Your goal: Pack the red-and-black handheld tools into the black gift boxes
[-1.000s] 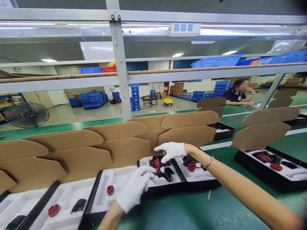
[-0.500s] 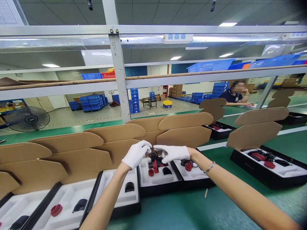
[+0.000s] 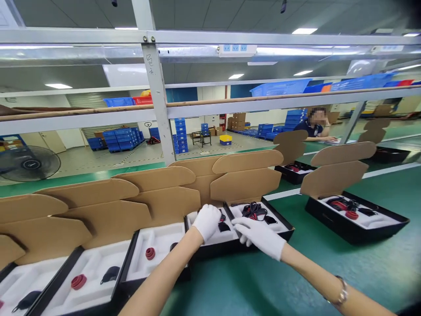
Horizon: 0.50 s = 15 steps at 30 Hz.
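My left hand, in a white glove, curls down over the white foam tray of a black box; what its fingers press or hold is hidden. A small black part shows just right of it. My right hand, also gloved, lies with fingers stretched left across the same box's right front edge and holds nothing. The neighbouring box to the right holds a red and black tool with a coiled cable.
Open boxes with brown cardboard lids run along the green table. Boxes to the left hold a red cap and another red cap beside a black part. Another filled box stands right. A person sits behind.
Both hands have dropped from the red and black tool held above the tray down onto the box. The right hand has pulled back toward me. The tool is now hidden.
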Motion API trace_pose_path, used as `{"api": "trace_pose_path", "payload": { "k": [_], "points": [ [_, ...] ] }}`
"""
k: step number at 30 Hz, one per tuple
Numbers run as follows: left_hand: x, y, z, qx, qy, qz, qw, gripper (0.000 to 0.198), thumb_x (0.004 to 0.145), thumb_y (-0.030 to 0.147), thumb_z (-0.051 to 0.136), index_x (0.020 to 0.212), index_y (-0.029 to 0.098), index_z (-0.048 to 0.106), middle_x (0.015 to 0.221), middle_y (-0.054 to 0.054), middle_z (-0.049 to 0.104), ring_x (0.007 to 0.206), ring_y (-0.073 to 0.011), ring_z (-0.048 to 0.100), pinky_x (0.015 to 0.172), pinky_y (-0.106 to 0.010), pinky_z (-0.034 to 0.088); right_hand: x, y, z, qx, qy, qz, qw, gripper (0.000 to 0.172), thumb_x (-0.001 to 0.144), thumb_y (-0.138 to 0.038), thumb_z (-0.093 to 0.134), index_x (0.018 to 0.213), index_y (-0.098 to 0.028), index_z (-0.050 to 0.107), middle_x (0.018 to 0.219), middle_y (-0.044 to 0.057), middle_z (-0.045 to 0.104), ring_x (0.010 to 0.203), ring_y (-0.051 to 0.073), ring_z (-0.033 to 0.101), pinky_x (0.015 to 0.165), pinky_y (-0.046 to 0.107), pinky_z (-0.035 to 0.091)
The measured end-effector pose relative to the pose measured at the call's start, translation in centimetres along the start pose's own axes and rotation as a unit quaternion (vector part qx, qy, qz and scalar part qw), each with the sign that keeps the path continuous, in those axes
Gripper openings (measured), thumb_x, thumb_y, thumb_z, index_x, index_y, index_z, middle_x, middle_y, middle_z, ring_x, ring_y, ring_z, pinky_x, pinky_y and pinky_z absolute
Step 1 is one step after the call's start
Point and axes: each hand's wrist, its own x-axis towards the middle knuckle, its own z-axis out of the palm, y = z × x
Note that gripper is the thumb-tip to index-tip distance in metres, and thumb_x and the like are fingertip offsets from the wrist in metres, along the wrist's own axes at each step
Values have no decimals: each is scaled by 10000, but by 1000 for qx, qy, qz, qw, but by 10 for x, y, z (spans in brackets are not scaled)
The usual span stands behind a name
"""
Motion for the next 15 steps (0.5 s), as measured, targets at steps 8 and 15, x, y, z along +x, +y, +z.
{"api": "trace_pose_path", "payload": {
  "k": [8,15],
  "points": [
    [-248,-118,-60,166,127,-374,904,469,974,340,311,1313,95,523,1364,-172,533,1287,-299,442,1141,-418,246,-19,65,28,-387,50,-24,920,561,942,-482,308,1401,-227,504,1076,108,701,809,336,691,705,482,550],
    [-398,-181,-51,166,-72,-501,847,545,819,57,290,1286,68,571,1280,-155,617,1117,-306,596,959,-384,434,-8,76,36,-453,87,-117,879,452,982,-385,272,1229,-206,606,1096,112,689,825,281,680,698,400,533]
  ]
}}
